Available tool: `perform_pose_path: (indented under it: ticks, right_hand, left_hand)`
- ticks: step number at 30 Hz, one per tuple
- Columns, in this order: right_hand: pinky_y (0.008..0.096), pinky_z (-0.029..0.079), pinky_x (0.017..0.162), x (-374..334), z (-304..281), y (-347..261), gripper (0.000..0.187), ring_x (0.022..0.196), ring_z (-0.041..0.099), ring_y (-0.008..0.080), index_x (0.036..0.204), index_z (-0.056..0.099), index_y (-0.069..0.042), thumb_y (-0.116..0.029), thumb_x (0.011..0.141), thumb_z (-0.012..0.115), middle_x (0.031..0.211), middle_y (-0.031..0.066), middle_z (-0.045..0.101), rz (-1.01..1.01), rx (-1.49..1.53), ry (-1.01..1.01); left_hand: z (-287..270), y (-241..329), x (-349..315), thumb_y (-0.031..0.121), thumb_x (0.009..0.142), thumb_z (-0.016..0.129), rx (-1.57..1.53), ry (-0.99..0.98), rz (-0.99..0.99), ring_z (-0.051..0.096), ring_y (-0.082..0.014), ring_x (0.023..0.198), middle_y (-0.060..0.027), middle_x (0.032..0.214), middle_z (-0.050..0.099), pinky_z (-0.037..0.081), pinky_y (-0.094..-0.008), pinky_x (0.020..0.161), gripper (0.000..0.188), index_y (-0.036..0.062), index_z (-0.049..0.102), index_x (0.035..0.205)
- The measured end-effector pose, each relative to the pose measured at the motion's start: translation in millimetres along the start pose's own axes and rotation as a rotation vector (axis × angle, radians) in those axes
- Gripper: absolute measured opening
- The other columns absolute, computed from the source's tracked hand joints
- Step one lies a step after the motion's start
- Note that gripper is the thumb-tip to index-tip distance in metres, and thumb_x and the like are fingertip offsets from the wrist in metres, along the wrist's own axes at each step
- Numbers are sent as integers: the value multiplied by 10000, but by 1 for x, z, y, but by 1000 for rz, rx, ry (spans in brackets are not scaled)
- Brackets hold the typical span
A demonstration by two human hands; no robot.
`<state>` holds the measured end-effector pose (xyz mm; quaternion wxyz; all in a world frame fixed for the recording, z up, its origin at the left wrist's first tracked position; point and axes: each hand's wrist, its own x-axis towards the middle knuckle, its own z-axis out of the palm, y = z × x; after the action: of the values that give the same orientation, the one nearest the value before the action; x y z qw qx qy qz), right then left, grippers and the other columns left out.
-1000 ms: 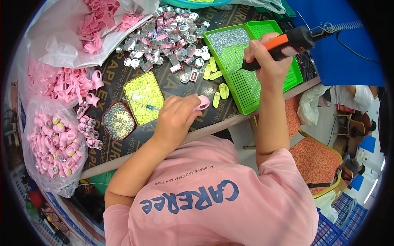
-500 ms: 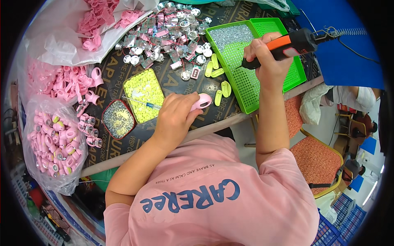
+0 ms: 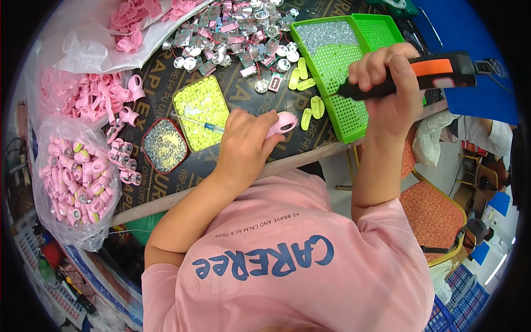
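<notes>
My left hand [image 3: 243, 143] is closed around a pink, rounded plastic housing [image 3: 285, 122], whose oval opening shows beyond the fingertips. A small screwdriver [image 3: 212, 127] with a blue handle lies across the tray of yellow pieces [image 3: 185, 94], its handle end beside that hand. My right hand [image 3: 394, 83] grips a black and orange electric screwdriver [image 3: 434, 72], its tip toward the left over the green perforated tray [image 3: 349, 136]. Small silver screws [image 3: 332, 37] fill the far part of that tray. Several yellow-green oval parts [image 3: 306, 119] lie between the tray and the pink housing.
Circuit boards with reflectors [image 3: 238, 39] are heaped at the back. On the left are a tin of small metal parts [image 3: 165, 146], loose pink parts [image 3: 94, 97] and a clear bag of pink assemblies [image 3: 77, 185]. Chairs [image 3: 431, 213] stand at the right, beyond the table edge [image 3: 315, 157].
The view has shifted, with the table's contents now higher and further right. My right hand has drawn the electric screwdriver rightward relative to the green tray. My left hand still holds the pink housing.
</notes>
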<state>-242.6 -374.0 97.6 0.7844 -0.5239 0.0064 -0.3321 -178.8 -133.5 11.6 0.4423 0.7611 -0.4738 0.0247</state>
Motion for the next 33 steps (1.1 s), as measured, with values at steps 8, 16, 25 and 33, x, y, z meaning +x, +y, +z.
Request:
perform_pose_path:
  ticks: [8,16,25,33]
  right_hand:
    - [263,505,514,-30,26,27,232,566,623,129,890,588,-22,66,773,767,739,59,651,112,-14,32]
    - [359,503,594,-29,22,28,161,534,535,158,919,489,-53,-33,902,647,678,87,564,128,-279,-136]
    - [366,499,587,-31,17,37,185,530,531,156,917,466,-61,-13,888,642,672,87,556,87,-288,-152]
    - [373,507,598,-28,9,25,211,550,551,177,939,487,-57,-8,866,679,679,83,553,57,-277,-185]
  left_hand:
    - [2,0,-1,68,658,901,25,-15,-35,567,-294,753,-102,811,618,473,-396,681,465,40,706,1079]
    - [1,1,-3,69,663,902,37,-12,-19,562,-276,726,-101,802,611,467,-379,645,441,36,720,1064]
    - [6,1,2,8,664,867,-9,6,12,541,-299,683,-101,754,611,470,-415,698,406,26,682,1025]
    - [10,-7,0,20,689,877,41,-10,140,582,-336,766,-135,979,704,488,-432,693,429,17,715,1086]
